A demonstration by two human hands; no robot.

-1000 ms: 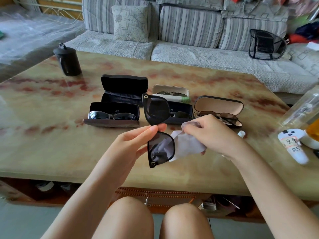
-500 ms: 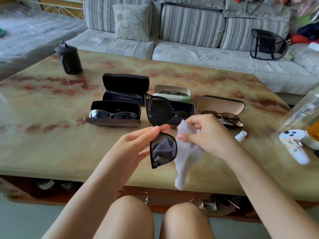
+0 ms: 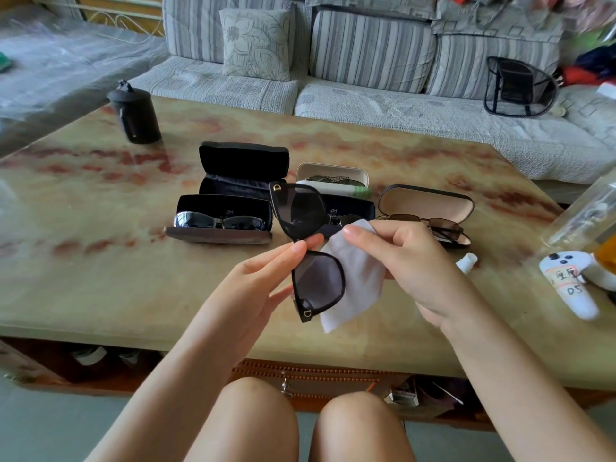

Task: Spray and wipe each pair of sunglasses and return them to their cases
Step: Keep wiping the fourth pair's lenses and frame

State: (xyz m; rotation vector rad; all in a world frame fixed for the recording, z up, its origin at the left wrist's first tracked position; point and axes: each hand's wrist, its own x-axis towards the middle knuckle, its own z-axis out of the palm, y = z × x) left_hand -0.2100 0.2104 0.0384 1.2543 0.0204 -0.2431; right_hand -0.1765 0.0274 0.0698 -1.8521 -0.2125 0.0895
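Observation:
My left hand [image 3: 263,278] pinches the bridge of black square sunglasses [image 3: 316,281], held upright over the table's near side. My right hand [image 3: 410,261] holds a white cloth [image 3: 353,281] behind and beside the lower lens. An empty black case [image 3: 243,165] stands open behind. Three more open cases hold sunglasses: a dark one at the left [image 3: 223,221], a white one at the back [image 3: 333,176], a beige-lined one at the right [image 3: 430,208]. Another dark case [image 3: 350,211] is partly hidden behind the held pair. A small white spray bottle [image 3: 466,261] lies past my right wrist.
The marbled table [image 3: 100,278] carries a black canister [image 3: 136,116] at the far left. At the right edge stand a white controller [image 3: 573,288] and a clear bottle [image 3: 586,215]. A striped sofa [image 3: 366,61] runs behind the table. My knees sit below the near edge.
My right hand drew the cloth off the lower lens, let it hang, then brought it back beside that lens. My left hand kept the sunglasses nearly still.

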